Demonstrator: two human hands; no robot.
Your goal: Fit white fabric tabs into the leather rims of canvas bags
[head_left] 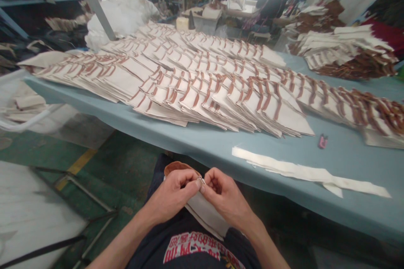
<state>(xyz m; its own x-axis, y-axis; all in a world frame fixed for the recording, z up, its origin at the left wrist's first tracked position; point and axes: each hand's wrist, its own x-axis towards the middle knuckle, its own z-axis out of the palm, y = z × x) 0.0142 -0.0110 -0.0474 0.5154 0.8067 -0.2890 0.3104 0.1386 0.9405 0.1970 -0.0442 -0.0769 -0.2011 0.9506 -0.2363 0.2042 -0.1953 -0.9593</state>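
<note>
Head view. Pinching cream fabric piece (206,215) over the lap with left hand (172,193) and right hand (225,196), fingertips narrow, seemingly for fine edge work; just below near edge of table (347,157).

Item in hand: one cream fabric piece (206,216) with brown trim (176,167) at its far end. It lies on the person's lap (159,176), running from upper left to lower right. The trimmed end curves up behind the left hand (172,195). The cream body lies fairly flat, with a clean lower edge. The fingertips of the left hand and right hand (225,197) pinch its upper edge together. The hands hide its middle.
</note>
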